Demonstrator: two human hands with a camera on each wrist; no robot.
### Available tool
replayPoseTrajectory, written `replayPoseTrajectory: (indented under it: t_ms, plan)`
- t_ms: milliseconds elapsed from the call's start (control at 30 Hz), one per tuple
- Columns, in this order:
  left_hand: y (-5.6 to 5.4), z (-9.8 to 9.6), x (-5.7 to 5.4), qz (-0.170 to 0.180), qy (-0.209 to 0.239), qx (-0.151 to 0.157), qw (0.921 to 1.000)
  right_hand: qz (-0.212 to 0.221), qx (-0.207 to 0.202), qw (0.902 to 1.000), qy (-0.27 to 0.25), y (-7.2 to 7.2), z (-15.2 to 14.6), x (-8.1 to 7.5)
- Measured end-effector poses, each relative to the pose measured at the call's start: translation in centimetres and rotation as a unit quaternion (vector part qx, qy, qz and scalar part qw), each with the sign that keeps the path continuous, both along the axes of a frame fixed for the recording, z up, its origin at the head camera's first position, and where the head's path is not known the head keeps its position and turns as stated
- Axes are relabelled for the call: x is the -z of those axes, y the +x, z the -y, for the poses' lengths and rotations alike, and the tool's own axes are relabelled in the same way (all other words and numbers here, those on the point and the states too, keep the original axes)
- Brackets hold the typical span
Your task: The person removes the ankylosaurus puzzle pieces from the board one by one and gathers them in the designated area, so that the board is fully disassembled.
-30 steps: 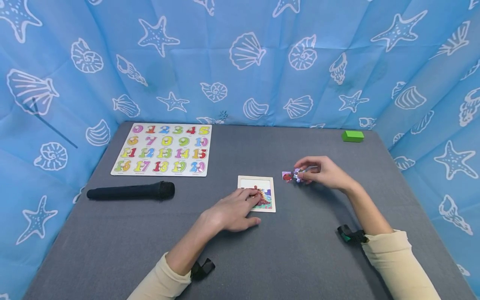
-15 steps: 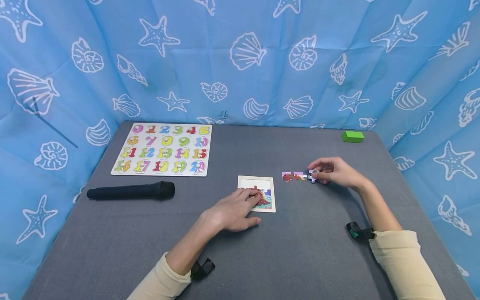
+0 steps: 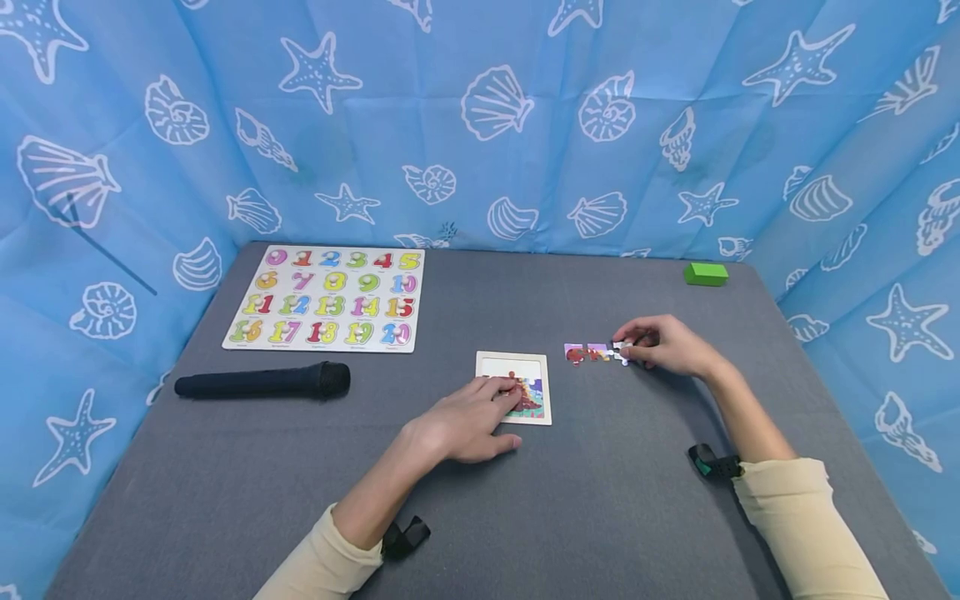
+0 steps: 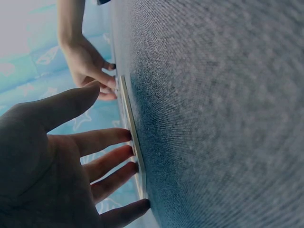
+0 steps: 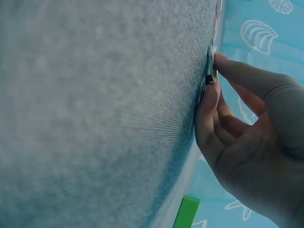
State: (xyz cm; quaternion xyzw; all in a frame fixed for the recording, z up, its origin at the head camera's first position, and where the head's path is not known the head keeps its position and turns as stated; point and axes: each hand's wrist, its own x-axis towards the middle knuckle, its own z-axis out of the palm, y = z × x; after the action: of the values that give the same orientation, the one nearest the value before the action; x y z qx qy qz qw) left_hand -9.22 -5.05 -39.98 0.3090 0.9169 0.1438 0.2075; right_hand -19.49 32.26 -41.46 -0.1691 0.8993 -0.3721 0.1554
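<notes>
Left hand [image 3: 468, 421] rests on framed puzzle [image 3: 546, 392]; right hand [image 3: 663, 343] pinches a puzzle piece [image 3: 619, 354].
Left fingers lie extended and spread, from the puzzle's eight o'clock. Clocked from the puzzle: microphone [image 3: 262, 382], nine o'clock; two loose pieces [image 3: 573, 353], two o'clock. Just beside these, right thumb and fingers clamp the puzzle piece (partly hidden by the grip). Farthest: number board [image 3: 348, 288], ten o'clock; green block [image 3: 706, 274], two.
</notes>
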Motion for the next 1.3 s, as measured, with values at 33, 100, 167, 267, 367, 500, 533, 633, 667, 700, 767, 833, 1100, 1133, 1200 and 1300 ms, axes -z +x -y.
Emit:
replayPoseTrajectory:
  t_ms: [33,100,167,267,367,500,533,633,667,700,767,833,1100,1133,1200,1300]
  plan:
    - [0.0,0.0,0.0,0.002,-0.001,0.000,1.0000,0.000,0.002,1.0000,0.003,0.0,0.1,0.0]
    - [0.0,0.0,0.0,0.002,-0.002,-0.001,1.0000,-0.003,0.008,0.9999,0.013,0.1,0.2,0.0]
    - [0.0,0.0,0.0,0.003,-0.002,-0.003,1.0000,-0.008,0.012,0.9996,0.022,0.2,0.3,-0.1]
    - [0.0,0.0,0.1,0.001,-0.001,-0.005,1.0000,-0.019,0.016,0.9992,0.032,0.2,0.5,-0.2]
    - [0.0,0.0,0.1,0.002,0.003,-0.009,1.0000,-0.028,0.019,0.9990,0.029,0.4,0.6,-0.2]
    - [0.0,0.0,0.1,0.004,0.010,-0.012,0.9999,-0.031,0.017,0.9993,0.013,0.7,0.8,-0.3]
    - [0.0,0.1,0.1,0.003,0.011,-0.012,0.9999,-0.030,0.016,0.9994,0.008,0.8,0.9,-0.3]
    - [0.0,0.2,0.1,0.002,0.014,-0.012,0.9998,-0.027,0.007,0.9996,-0.002,1.1,1.5,-0.4]
    - [0.0,0.2,0.0,0.004,0.015,-0.012,0.9998,-0.026,0.005,0.9996,-0.005,1.2,1.8,-0.5]
    - [0.0,0.3,0.0,0.007,0.016,-0.012,0.9998,-0.025,0.003,0.9997,-0.006,1.3,2.1,-0.5]
    - [0.1,0.4,-0.1,0.011,0.016,-0.012,0.9998,-0.024,0.000,0.9997,-0.007,1.4,2.8,-0.7]
    - [0.1,0.4,-0.2,0.014,0.013,-0.006,0.9998,-0.021,-0.004,0.9997,-0.012,1.6,3.5,-0.7]
    - [0.8,0.0,-0.4,0.006,-0.026,0.003,0.9996,-0.003,-0.039,0.9981,-0.047,2.0,6.5,-0.7]
    - [1.0,-0.1,-0.5,0.005,-0.030,0.002,0.9995,0.002,-0.044,0.9977,-0.051,2.0,6.9,-0.7]
    - [1.4,-0.2,-0.7,0.004,-0.043,-0.001,0.9991,0.009,-0.051,0.9969,-0.058,2.0,7.8,-0.7]
    - [1.9,-0.5,-1.1,-0.001,-0.062,-0.003,0.9981,0.017,-0.063,0.9957,-0.066,2.0,9.1,-0.7]
